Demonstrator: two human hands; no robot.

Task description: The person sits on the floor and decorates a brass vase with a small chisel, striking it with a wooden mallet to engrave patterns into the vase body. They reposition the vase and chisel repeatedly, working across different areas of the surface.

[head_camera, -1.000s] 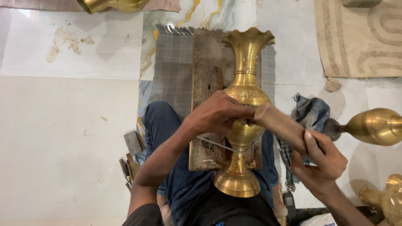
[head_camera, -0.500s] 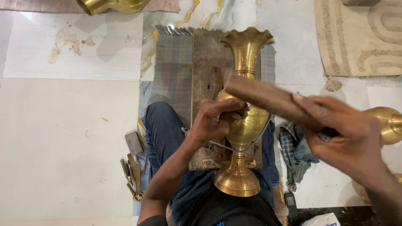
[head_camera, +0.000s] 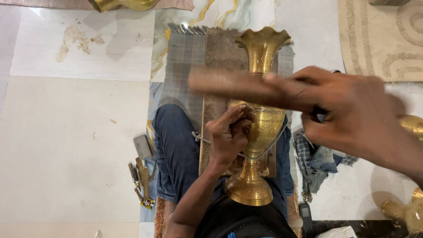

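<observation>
Both hands are engaged at the brass vase, which lies across the lap on a wooden board over a grey woven mat, its fluted mouth toward twelve o'clock and its round foot toward six. The left hand is closed with fingers pinched against the vase's belly at about nine o'clock of the bulge; a small tool seems to be pinched there, but it is too small to be made out. The right hand is raised near the camera at three o'clock, wrapped shut around a wooden block, which is blurred and held level above the vase's neck.

A cord is looped about the narrow waist of the vase and appears to bind it to the board. At eight o'clock, small metal tools lie on the tiled floor; a crumpled checked cloth lies at four o'clock, and further brass pieces stand at the right edge.

The vase is judged heavy, rigid and smooth, so apt to roll and slip. The thin fluted rim would likely dent, so it is best gripped at the narrow stem or steadied across the belly.
</observation>
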